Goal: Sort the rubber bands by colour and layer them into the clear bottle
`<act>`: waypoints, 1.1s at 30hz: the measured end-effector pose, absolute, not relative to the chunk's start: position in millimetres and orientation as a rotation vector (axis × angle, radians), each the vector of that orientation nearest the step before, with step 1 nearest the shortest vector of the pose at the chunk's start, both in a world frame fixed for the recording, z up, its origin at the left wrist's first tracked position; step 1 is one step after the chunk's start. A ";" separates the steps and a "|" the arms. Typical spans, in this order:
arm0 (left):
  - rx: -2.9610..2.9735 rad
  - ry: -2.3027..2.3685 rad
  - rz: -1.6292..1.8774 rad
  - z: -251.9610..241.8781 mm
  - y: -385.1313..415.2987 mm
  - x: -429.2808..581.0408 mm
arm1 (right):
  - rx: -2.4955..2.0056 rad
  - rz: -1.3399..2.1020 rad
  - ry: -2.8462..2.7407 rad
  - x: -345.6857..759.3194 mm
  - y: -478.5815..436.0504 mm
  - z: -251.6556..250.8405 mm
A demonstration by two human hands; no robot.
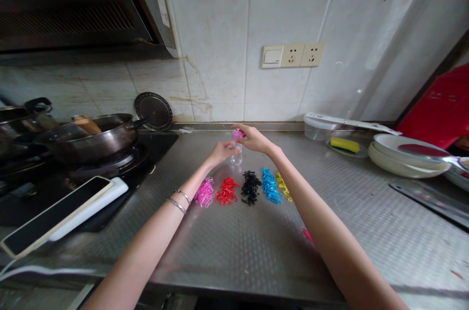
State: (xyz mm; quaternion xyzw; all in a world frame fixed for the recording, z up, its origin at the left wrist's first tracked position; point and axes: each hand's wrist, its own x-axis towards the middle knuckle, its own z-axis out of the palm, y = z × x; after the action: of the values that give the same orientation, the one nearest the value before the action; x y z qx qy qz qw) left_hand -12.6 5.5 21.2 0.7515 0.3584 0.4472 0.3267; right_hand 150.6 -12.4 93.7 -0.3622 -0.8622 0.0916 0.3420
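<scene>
Clear bottle (236, 158) was at the far middle of the tabletop (230, 246), in the grip of the left hand (221, 152); the right hand (255, 139) grasped a pink lid (238, 135) above it. Nearer lay a red pile (227, 191), black pile (251, 188) and blue pile (271, 186), left to right.

"What do you wear below the fingers of your left hand (220, 152)?"
"You have 2 slim, silver-toned bracelets: 1 nearer the fingers (182, 193), 1 just behind it, farther from them (177, 204). Their finer pattern is too small to tell."
"And behind the fingers of your right hand (256, 140)?"
"Your wrist and forearm (318, 212) are bare there, and slender. Your left forearm (146, 251) is bare beyond the 2 bands."
</scene>
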 end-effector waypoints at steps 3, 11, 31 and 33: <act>1.971 0.952 1.184 20.7 5.6 -12.4 | -0.929 0.244 -2.241 150.8 -12.5 93.2; 1.991 1.067 1.232 18.9 9.3 -11.9 | -1.018 0.081 -2.097 131.2 -14.4 83.4; 1.923 0.979 1.169 25.0 2.1 -11.2 | -1.098 0.064 -2.037 148.4 -22.3 108.2; 1.891 0.964 1.176 23.8 3.5 -11.6 | -1.114 0.057 -2.013 156.9 -20.5 110.9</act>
State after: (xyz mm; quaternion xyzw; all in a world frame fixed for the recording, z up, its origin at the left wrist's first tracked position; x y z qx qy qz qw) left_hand -11.6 3.5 23.8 0.7301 0.3722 0.4541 0.3497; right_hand 156.9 -20.5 110.9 -0.4418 -0.7987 0.0226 0.4078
